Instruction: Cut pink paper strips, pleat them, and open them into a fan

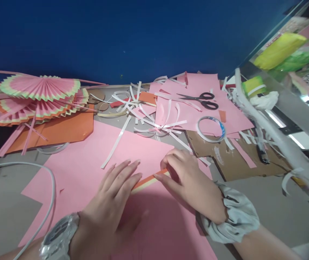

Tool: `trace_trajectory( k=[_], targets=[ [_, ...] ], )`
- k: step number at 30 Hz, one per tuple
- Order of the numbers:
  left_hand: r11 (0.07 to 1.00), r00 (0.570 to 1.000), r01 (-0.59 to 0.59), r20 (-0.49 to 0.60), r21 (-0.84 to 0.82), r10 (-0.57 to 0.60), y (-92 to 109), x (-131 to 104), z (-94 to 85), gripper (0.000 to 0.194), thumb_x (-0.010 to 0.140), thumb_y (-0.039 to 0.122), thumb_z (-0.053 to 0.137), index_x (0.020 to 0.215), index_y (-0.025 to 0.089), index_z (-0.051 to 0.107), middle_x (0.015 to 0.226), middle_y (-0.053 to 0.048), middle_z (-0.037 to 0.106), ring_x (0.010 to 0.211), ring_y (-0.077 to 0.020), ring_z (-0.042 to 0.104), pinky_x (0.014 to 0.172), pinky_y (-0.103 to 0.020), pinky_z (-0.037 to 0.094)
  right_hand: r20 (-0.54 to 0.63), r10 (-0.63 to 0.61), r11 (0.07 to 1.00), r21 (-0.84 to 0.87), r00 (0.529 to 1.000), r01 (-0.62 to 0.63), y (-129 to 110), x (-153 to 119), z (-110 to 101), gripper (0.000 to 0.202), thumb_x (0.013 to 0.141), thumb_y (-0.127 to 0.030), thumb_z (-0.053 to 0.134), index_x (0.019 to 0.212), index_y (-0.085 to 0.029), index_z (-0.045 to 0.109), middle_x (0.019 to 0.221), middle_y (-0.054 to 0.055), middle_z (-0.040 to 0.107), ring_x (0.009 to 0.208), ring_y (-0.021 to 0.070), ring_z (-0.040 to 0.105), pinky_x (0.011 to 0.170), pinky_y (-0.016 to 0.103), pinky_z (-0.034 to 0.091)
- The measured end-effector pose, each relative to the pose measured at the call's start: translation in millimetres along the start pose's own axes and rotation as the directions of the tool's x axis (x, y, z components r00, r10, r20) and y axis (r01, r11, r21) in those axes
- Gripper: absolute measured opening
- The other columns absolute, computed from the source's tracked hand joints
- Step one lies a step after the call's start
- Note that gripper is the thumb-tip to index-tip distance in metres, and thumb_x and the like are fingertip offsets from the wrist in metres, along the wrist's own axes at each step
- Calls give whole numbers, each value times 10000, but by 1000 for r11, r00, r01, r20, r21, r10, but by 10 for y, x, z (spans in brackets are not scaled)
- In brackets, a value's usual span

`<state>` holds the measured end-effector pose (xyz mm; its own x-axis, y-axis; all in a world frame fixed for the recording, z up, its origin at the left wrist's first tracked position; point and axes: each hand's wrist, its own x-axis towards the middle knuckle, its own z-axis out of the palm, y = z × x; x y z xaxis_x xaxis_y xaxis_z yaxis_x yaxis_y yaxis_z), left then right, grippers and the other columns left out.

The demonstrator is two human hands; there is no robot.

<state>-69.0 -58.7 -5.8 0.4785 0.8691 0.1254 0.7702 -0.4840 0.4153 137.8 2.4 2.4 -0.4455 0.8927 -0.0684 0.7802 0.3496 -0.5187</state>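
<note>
A narrow orange-and-cream paper strip [147, 182] runs slantwise between my hands over a large pink paper sheet [140, 146]. Whether it is a separate piece or a folded edge of the pink paper, I cannot tell. My right hand [185, 178] pinches its right end between thumb and curled fingers. My left hand [113, 195] lies flat with fingers stretched out, its thumb side against the strip's left end. Part of the strip is hidden under both hands.
Pleated pink paper fans [43, 88] lie at the left on orange paper [59, 130]. Beyond my hands are white paper strips [118, 141], black-handled scissors [208, 100], a tape roll [211, 129] and cardboard [235, 168]. A white cable [53, 184] crosses the left; a utility knife [262, 153] lies right.
</note>
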Motion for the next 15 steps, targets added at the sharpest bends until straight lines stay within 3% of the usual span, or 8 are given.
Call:
trace_trajectory(
  k=[4, 7, 8, 10, 13, 15],
  targets=[
    [996, 996, 67, -52, -67, -71, -63, 47, -29, 412, 776, 222, 559, 1177, 203, 471, 1329, -94, 417, 1251, -280, 297, 1020, -540, 238, 124, -14, 975, 222, 992, -14, -88, -34, -63, 138, 851, -293, 523, 769, -203, 458, 829, 6, 537, 794, 155, 485, 730, 296, 385],
    [984, 992, 127, -4, -126, -128, -78, 77, -66, 122, 804, 220, 541, 860, 248, 645, 1233, -34, 500, 1192, -264, 345, 991, -495, 278, 144, -65, 924, 381, 988, 5, -113, -55, -88, 97, 856, -301, 515, 869, -216, 469, 846, 4, 563, 770, 144, 509, 685, 270, 407],
    [982, 993, 113, -21, -149, -118, -80, 82, -73, 139, 818, 221, 527, 786, 256, 658, 1180, -19, 537, 1167, -254, 366, 975, -477, 293, 128, -89, 912, 408, 988, 29, -120, -55, -87, 136, 838, -307, 546, 917, -220, 477, 875, 9, 570, 797, 147, 517, 708, 273, 410],
    [981, 995, 83, -44, -175, -92, -84, 84, -74, 154, 822, 236, 533, 745, 269, 663, 1126, 4, 570, 1139, -241, 386, 969, -462, 287, 87, -142, 912, 398, 986, 96, -138, -40, -74, 218, 789, -318, 614, 959, -230, 510, 932, 17, 577, 882, 163, 516, 795, 301, 391],
    [984, 995, 64, -58, -169, -75, -85, 78, -57, 145, 818, 265, 552, 716, 269, 655, 1097, 20, 590, 1139, -237, 389, 995, -474, 227, 103, -205, 941, 293, 973, 167, -173, -8, -42, 78, 800, -298, 603, 817, -229, 571, 888, -3, 587, 907, 165, 508, 844, 334, 343],
    [986, 994, 66, -73, -152, -77, -80, 77, -49, 181, 825, 283, 547, 671, 253, 638, 1077, 21, 602, 1139, -234, 392, 1008, -479, 195, 119, -216, 955, 234, 969, 184, -196, 0, -32, 88, 824, -263, 573, 749, -216, 564, 827, -18, 587, 869, 154, 512, 820, 333, 335]
  ],
)
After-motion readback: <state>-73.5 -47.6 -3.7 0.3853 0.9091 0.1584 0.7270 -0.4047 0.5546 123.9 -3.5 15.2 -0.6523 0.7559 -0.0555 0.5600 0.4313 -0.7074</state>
